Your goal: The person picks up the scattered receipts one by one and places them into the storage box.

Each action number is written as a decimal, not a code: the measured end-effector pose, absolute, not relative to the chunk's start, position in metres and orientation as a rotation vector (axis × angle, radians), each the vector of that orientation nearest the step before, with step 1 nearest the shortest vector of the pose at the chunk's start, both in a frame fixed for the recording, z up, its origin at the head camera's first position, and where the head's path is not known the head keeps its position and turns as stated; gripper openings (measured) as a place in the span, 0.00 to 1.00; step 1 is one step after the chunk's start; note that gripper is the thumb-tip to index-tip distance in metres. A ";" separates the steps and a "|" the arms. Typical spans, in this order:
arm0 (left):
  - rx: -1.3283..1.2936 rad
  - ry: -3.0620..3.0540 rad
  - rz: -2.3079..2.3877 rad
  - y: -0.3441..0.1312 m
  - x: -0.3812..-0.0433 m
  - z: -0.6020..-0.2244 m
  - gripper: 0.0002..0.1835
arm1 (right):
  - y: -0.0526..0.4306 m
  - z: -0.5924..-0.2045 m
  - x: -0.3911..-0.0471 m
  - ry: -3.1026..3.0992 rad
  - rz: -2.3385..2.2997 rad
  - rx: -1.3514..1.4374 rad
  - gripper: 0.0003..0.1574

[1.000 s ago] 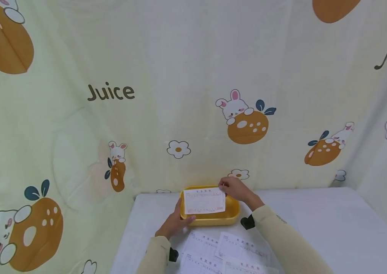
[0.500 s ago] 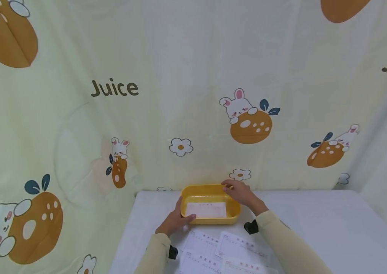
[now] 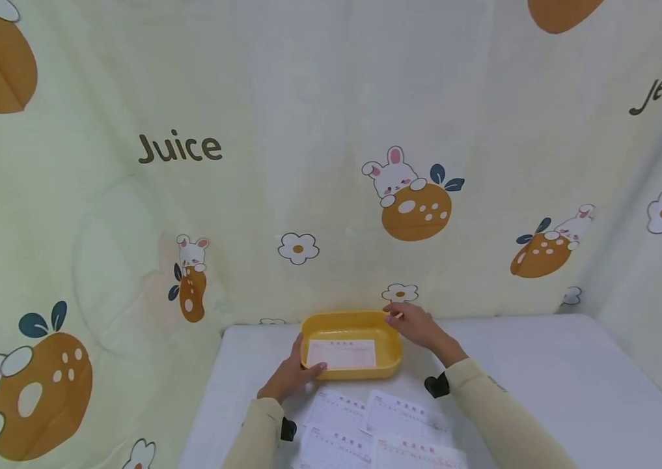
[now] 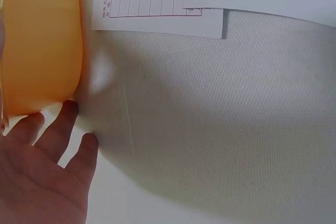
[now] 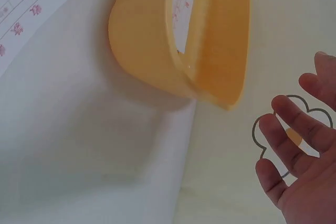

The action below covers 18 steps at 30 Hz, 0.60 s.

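Note:
A shallow yellow plastic basin (image 3: 386,366) stands near the back of the table. Inside lies a white printed paper form (image 3: 342,355). My left hand (image 3: 288,376) grips the basin's left end, thumb over the front rim; in the left wrist view its fingers (image 4: 60,129) press against the outer end wall. Beside the back right corner is my right hand (image 3: 418,326), with nothing in it. The right wrist view shows that hand (image 5: 310,161) with fingers loosely spread, apart from the basin.
Several printed forms (image 3: 331,449) lie overlapping on the white-covered table (image 3: 541,384) in front of the basin. A curtain (image 3: 319,195) printed with rabbits and oranges hangs right behind the table's back edge.
A second ago my right hand held the paper form up over the basin; it has let go, and the form now lies inside. The left hand has stayed on the basin.

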<state>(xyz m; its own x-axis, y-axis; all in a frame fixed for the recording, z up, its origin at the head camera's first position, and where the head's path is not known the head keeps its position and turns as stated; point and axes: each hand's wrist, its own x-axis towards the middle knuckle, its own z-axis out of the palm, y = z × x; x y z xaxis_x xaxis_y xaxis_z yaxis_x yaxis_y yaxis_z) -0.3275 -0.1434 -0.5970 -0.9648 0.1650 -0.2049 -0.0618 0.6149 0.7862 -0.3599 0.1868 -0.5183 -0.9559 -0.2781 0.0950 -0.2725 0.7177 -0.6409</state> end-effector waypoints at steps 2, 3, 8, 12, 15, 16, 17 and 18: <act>0.076 2.585 1.274 -0.144 -0.327 -0.596 0.60 | 0.189 -0.516 -0.358 2.892 -1.094 -0.447 0.20; 0.070 2.586 1.275 -0.144 -0.327 -0.596 0.60 | 0.191 -0.516 -0.358 2.890 -1.095 -0.443 0.21; 0.044 2.576 1.281 -0.142 -0.325 -0.595 0.60 | 0.201 -0.516 -0.347 2.889 -1.124 -0.423 0.23; 0.037 2.567 1.285 -0.141 -0.323 -0.595 0.60 | 0.212 -0.523 -0.331 2.880 -1.173 -0.359 0.25; 0.030 2.567 1.280 -0.141 -0.324 -0.594 0.60 | 0.221 -0.532 -0.316 2.869 -1.201 -0.305 0.27; 0.027 2.569 1.275 -0.141 -0.324 -0.594 0.60 | 0.224 -0.536 -0.311 2.868 -1.209 -0.293 0.27; 0.025 2.568 1.273 -0.141 -0.324 -0.594 0.60 | 0.227 -0.539 -0.306 2.868 -1.214 -0.282 0.27; 0.025 2.571 1.269 -0.141 -0.324 -0.593 0.60 | 0.230 -0.541 -0.301 2.868 -1.219 -0.280 0.27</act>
<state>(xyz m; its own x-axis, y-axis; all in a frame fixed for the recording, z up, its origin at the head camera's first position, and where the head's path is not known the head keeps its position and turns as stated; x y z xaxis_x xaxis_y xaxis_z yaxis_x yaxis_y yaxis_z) -0.3244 -0.1406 -0.5934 -0.9625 0.1354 -0.2350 -0.1041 0.6157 0.7811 -0.3009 0.2298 -0.5413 -0.9839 -0.1691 0.0585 -0.1595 0.6805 -0.7152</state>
